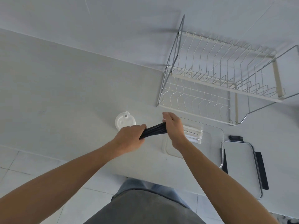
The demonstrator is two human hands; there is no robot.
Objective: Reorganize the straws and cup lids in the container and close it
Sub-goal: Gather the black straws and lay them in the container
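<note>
Bundle of black straws (155, 130) held in the air above the counter, over the left end of the clear container (216, 131). Bundle runs roughly level, tipped a little upward toward the right.

Left hand (129, 139) closed in a fist round the left end of the bundle, knuckles up. Right hand (174, 128) wrapped round the right end, thumb side toward the wall, index finger partly lifted; the rest of the fingers curled on the straws. Both forearms bare, reaching in from the near edge.

Container: transparent, rectangular, rounded corners, sits open on the pale counter (64, 94) just behind and below the right hand. Inside it, a stack of white paper-wrapped straws (194, 135) lying flat along the far side, partly hidden by the right wrist.

White cup lids (124, 121), round, sit on the counter just left of the hands, apart from the container; how many are stacked I cannot tell.

Container lid (239, 165), clear with black clip flaps, lies flat on the counter just right of the container, near the front edge.

Wire dish rack (215, 78), white and chrome, stands behind the container against the wall
</note>
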